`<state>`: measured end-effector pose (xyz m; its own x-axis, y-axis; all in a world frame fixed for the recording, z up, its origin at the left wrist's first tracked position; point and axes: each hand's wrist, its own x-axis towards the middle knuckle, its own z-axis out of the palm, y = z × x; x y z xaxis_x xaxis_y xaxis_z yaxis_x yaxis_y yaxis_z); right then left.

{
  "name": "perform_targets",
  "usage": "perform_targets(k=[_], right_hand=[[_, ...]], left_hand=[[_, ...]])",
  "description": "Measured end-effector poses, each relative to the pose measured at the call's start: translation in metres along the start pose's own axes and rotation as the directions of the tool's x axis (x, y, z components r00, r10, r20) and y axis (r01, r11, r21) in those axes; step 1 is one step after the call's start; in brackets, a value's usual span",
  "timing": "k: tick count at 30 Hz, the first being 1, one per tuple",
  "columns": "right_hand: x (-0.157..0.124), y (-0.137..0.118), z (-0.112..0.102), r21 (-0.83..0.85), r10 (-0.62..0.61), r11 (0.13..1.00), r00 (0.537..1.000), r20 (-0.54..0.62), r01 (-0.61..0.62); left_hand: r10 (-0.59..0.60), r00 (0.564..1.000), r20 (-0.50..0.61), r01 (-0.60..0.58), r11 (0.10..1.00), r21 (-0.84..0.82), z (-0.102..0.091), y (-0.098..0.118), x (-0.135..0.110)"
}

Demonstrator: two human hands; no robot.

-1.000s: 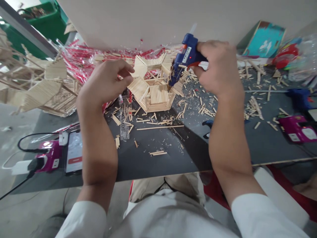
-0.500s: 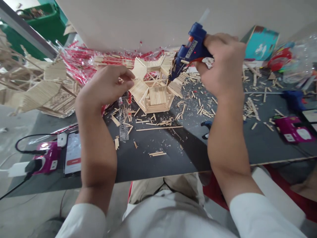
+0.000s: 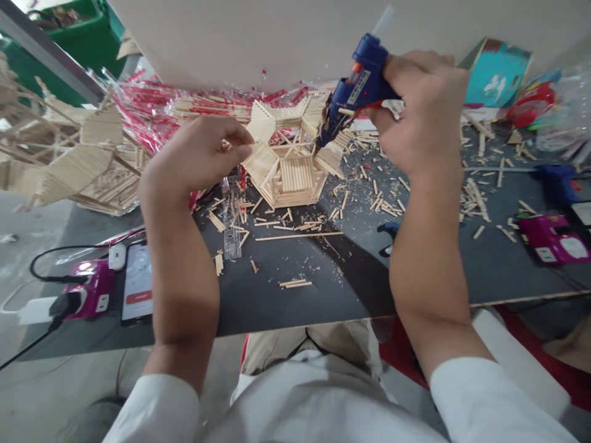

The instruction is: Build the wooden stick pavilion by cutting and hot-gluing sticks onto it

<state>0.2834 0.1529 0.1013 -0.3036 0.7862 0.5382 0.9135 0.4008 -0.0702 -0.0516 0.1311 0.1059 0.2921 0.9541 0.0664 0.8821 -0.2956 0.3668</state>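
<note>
We find the right grip (image 3: pixel 422 111) closed around the handle of a blue hot glue gun (image 3: pixel 364 80). The gun's long axis slants down and to the left from this grip, and its nozzle (image 3: pixel 322 136) sits at the upper right edge of a hexagonal craft-stick model (image 3: pixel 295 181). The model stands on the bench (image 3: pixel 295 307), down and left of the right grip. The left grip (image 3: pixel 198 154) lies at the model's upper left, curled, with its fingertips (image 3: pixel 245 140) at a stick panel (image 3: pixel 261 122); we cannot tell whether they pinch it. The left grip is the nearer, since the gun's length separates the right grip from the model. Below the left grip lie a clear ruler (image 3: pixel 232 221) and loose sticks (image 3: pixel 281 229); beyond it is red cellophane wrap (image 3: pixel 148 117).
</note>
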Motion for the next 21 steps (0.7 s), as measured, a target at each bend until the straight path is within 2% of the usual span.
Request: perform_targets(k=[14,21], right_hand=[[-0.0018,-0.0013,-0.0036,0.044,-0.055,0.997,0.998,-0.041,0.057],[-0.0024,-0.0047,-0.0053,0.04,0.02,0.999,0.997,-0.073,-0.017]], left_hand=[[0.02,1.0,-0.001,-0.02,1.0,0.004,0.0008,0.0016,0.0006],[0.049,0.999,0.009,-0.049,0.999,0.005,-0.0007,0.0022,0.0003]])
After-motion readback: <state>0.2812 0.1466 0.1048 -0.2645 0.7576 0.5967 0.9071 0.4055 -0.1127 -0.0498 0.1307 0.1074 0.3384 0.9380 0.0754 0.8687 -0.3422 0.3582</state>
